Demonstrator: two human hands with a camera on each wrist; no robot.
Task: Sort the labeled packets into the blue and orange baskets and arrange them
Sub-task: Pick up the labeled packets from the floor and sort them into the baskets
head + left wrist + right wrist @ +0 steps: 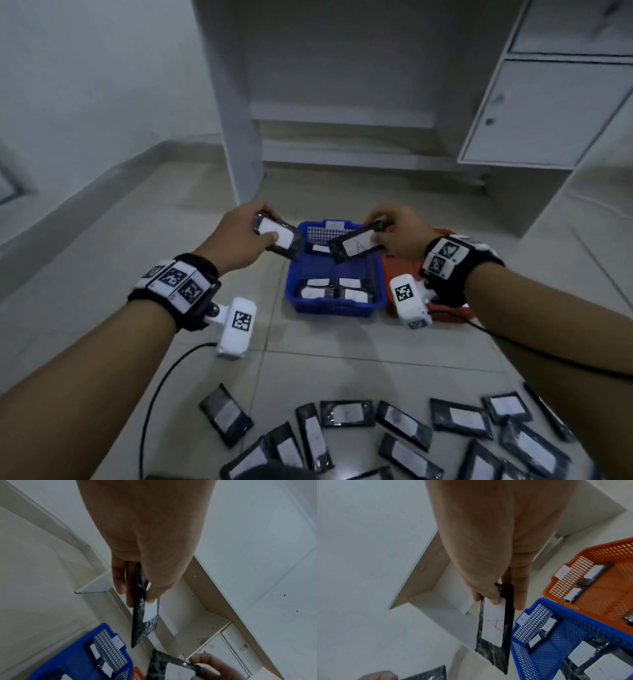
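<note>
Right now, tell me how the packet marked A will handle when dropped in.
Probably stiff: the A packet juts straight from the right hand, pinched by one end. Likely light. Its glossy wrap may slip. Flat, so it shouldn't roll in the blue basket.

Blue basket (334, 305) beside orange basket (452, 313) on the floor, both holding black white-labeled packets. Packet marked A (354, 246) held above the blue basket; second packet (279, 238) held left of it. Loose packets (404, 435) scattered nearer.

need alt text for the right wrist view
A right hand pinches the top of a black packet whose white label shows a red letter A. It hangs left of a blue basket holding labeled packets, with an orange basket behind.
</note>
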